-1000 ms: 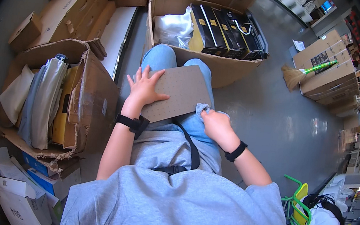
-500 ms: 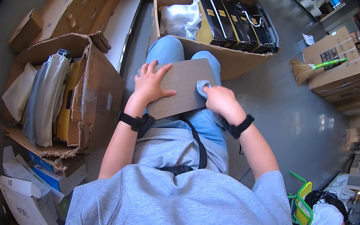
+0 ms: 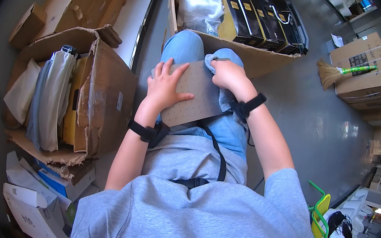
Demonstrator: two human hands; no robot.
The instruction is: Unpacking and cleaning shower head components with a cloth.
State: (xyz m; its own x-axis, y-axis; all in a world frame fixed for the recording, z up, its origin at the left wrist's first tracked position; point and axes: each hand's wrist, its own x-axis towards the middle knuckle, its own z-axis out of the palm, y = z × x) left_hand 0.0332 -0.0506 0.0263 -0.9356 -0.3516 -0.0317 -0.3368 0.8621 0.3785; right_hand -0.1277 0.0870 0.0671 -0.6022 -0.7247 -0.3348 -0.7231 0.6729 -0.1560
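Observation:
Across my lap lies a flat grey-brown panel [image 3: 190, 104] with rows of small dots. My left hand [image 3: 166, 89] rests on its left part, fingers spread and pressing down on the surface. My right hand [image 3: 229, 76] grips a grey-blue cloth [image 3: 210, 61] at the panel's far right corner. Part of that cloth hangs down along the right edge, below the hand. The fingertips of my right hand are partly hidden in the cloth.
Ahead stands an open cardboard box [image 3: 242, 49] with black-and-yellow boxes and a plastic-wrapped item. Another open carton [image 3: 108, 94] at the left holds fabric-wrapped pieces. Far right, a straw broom [image 3: 331, 74] leans by stacked cartons [image 3: 372, 70]. A green-framed chair [image 3: 320, 213] stands lower right.
My right hand has moved away from me with the cloth, from the panel's right side to its far right corner. My left hand keeps its place on the panel.

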